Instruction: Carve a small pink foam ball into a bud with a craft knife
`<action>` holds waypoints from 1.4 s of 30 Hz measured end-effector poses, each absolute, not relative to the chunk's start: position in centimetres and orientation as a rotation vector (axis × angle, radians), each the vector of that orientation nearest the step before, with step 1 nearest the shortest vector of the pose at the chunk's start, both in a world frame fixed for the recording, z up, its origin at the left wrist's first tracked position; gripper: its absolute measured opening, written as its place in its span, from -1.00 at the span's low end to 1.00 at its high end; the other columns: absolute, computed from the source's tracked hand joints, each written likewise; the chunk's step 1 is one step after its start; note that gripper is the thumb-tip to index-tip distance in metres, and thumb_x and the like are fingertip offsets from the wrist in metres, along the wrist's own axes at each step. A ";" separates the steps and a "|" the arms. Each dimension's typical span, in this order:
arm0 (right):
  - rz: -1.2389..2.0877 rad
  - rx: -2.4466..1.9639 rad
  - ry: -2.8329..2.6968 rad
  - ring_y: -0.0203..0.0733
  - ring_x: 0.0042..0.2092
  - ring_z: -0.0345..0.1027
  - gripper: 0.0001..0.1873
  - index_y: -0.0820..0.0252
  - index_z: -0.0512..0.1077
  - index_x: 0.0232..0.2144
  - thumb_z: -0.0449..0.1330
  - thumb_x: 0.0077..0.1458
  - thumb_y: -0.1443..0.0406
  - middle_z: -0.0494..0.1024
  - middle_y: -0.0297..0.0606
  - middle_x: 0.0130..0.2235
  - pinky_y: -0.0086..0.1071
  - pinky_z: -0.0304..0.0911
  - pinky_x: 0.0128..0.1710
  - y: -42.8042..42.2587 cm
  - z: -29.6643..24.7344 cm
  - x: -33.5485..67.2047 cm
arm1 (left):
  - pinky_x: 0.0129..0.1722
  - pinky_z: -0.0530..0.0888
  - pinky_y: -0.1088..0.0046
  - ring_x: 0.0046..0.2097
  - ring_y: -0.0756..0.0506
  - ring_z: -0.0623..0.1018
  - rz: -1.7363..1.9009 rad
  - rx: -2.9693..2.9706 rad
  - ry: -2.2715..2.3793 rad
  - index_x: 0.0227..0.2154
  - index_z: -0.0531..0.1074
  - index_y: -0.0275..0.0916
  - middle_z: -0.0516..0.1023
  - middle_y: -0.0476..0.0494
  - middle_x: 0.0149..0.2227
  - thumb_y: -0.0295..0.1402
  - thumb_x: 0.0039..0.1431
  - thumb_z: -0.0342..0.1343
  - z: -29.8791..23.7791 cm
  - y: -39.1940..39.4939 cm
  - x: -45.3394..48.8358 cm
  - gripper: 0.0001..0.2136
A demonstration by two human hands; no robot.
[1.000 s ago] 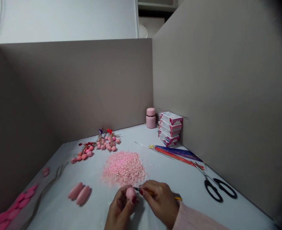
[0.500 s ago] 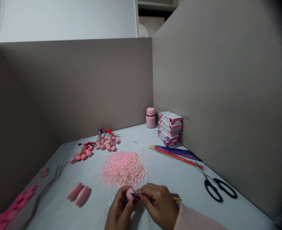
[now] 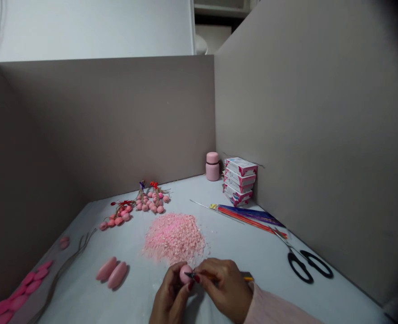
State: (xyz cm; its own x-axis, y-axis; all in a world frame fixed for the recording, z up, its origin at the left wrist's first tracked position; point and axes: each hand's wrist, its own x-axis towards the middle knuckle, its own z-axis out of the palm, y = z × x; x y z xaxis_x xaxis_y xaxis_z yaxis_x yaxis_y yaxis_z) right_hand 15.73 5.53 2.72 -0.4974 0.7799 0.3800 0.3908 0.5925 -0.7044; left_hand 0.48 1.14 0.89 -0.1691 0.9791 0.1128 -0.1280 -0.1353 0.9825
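Near the front of the table my left hand (image 3: 172,292) closes its fingers around a small, smooth pink ball (image 3: 184,273). A craft knife (image 3: 248,277) is gripped in my right hand (image 3: 221,285), its dark tip against the right side of the ball. The knife's yellow-and-black rear end sticks out behind the right hand, and the middle of its handle is covered by the fingers. Just beyond both hands lies a loose pile of pink shavings (image 3: 174,236).
Two pink ovals (image 3: 111,272) and brighter pink ovals (image 3: 18,297) lie left, beside brown cords (image 3: 60,274). Behind are tied bunches of pink balls (image 3: 150,202). To the right are scissors (image 3: 300,265), red and blue strips (image 3: 246,216), stacked boxes (image 3: 240,180) and a pink jar (image 3: 212,166). Grey panels (image 3: 118,126) surround the table.
Both hands stay almost in place, with the knife tip still at the ball. The left hand and ball sit very slightly farther right.
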 end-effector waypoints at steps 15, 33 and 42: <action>0.699 -0.969 -2.114 -0.30 -0.43 0.38 -0.80 0.15 0.45 -0.47 0.07 0.12 0.31 0.52 -0.36 -0.48 -0.52 0.09 -0.43 6.0 2.9 15.8 | -0.28 0.37 0.44 -0.31 -0.10 0.46 1.494 1.063 1.137 -0.34 0.49 -0.19 0.54 -0.07 -0.41 -0.26 -0.06 0.23 1.2 1.3 0.6 -0.81; 0.669 -1.039 -2.089 -0.28 -0.39 0.38 -0.80 0.13 0.45 -0.43 0.05 0.13 0.31 0.52 -0.34 -0.45 -0.51 0.12 -0.39 6.1 2.4 15.7 | -0.21 0.46 0.33 -0.29 -0.14 0.57 1.553 0.635 1.070 -0.27 0.54 -0.24 0.64 -0.19 -0.34 -0.29 -0.28 0.38 0.0 2.0 -0.2 -0.60; 0.709 -0.934 -2.130 -0.30 -0.40 0.38 -0.83 0.12 0.44 -0.43 0.06 0.13 0.32 0.51 -0.37 -0.45 -0.52 0.12 -0.40 5.7 2.6 15.5 | -0.31 0.40 0.44 -0.38 -0.06 0.49 1.461 0.729 1.145 -0.41 0.51 -0.25 0.57 -0.06 -0.47 -0.22 -0.23 0.35 1.4 1.6 0.7 -0.71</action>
